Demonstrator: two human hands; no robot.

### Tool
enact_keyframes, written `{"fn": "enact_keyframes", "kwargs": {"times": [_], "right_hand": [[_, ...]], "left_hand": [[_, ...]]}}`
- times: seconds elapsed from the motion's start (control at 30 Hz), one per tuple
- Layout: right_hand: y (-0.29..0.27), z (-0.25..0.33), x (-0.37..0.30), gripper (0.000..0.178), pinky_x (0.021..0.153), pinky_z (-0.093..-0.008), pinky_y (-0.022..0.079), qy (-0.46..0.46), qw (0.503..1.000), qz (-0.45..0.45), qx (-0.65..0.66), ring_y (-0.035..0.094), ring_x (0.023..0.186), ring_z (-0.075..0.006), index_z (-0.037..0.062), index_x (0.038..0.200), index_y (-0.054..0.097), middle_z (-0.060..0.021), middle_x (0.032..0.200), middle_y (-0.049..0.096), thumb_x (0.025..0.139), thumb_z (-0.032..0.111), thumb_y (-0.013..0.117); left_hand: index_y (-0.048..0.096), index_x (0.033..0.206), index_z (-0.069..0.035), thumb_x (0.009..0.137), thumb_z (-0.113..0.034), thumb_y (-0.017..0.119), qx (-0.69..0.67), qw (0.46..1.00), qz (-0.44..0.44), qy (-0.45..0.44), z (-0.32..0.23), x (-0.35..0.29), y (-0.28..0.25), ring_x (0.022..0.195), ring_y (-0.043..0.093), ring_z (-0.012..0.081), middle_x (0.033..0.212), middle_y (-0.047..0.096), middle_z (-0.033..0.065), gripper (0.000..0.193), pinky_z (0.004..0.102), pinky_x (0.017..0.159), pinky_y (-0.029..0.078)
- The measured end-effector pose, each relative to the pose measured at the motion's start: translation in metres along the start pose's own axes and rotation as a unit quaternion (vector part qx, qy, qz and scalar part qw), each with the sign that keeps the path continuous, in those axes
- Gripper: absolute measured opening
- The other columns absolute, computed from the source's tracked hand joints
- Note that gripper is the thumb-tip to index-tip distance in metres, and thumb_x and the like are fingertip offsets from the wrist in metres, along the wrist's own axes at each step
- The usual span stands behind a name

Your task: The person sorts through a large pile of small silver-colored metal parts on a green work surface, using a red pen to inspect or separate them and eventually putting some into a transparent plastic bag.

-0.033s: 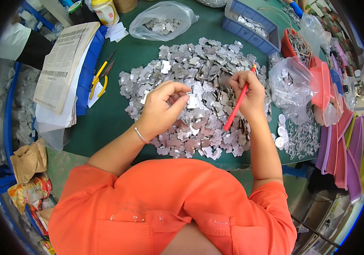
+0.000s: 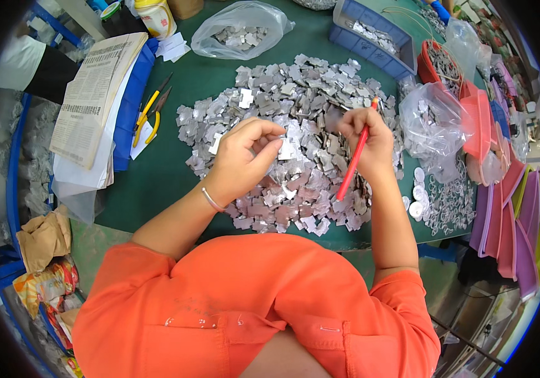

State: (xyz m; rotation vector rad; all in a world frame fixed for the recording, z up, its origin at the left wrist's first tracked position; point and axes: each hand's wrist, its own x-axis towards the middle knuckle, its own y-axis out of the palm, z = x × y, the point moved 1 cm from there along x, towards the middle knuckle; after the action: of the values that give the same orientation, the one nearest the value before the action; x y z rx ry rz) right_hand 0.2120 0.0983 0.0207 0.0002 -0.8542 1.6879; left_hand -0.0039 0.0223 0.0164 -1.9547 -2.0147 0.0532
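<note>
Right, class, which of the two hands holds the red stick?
The right hand: the red stick slants through it, whereas the left hand, with a bracelet at its wrist, holds no stick.

I can't tell whether the left hand (image 2: 244, 148) pinches the bright piece (image 2: 287, 148) just beside its fingers or merely has it behind them. The right hand (image 2: 377, 142) covers a stretch of the red pen (image 2: 351, 169), and some of its fingers are blurred over the heap of metal pieces (image 2: 307, 113). That heap hides the middle of the counter (image 2: 144, 195); the orange shirt (image 2: 251, 277) blocks part of the near edge. At the far edge, a white tub (image 2: 154, 17) is cut off at the top. Near the right edge, a clear bag (image 2: 433, 120) clouds its contents, and the small rings (image 2: 449, 205) overlap too finely to count.
</note>
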Motion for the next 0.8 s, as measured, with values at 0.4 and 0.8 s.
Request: {"fn": "enact_keyframes", "kwargs": {"times": [0.4,0.8], "right_hand": [[-0.01,0.019,-0.069,0.031,0.058,-0.0336,0.046,0.035,0.995,0.025,-0.093,0.056,0.074,-0.0249,0.0039,0.069,0.04,-0.0115,0.086,0.061,0.068,-0.004,0.069],[0.017,0.049,-0.064,0.032,0.06,-0.0295,0.047,-0.168,0.979,-0.115,0.018,0.06,0.071,-0.0248,0.006,0.068,0.041,-0.0119,0.08,0.064,0.064,-0.01,0.068]], "left_hand": [[0.06,0.088,-0.003,0.073,-0.01,0.066,0.257,0.956,0.045,0.132,0.02,0.006,0.012,0.088,0.053,0.0299,0.092,0.056,0.0118,0.018,0.0358,0.078,0.043],[0.054,0.105,0.006,0.083,-0.008,0.061,-0.32,0.926,0.114,-0.163,-0.016,-0.019,0.037,0.078,0.062,0.0127,0.091,0.062,0.0101,0.027,0.0242,0.068,0.052]]}}
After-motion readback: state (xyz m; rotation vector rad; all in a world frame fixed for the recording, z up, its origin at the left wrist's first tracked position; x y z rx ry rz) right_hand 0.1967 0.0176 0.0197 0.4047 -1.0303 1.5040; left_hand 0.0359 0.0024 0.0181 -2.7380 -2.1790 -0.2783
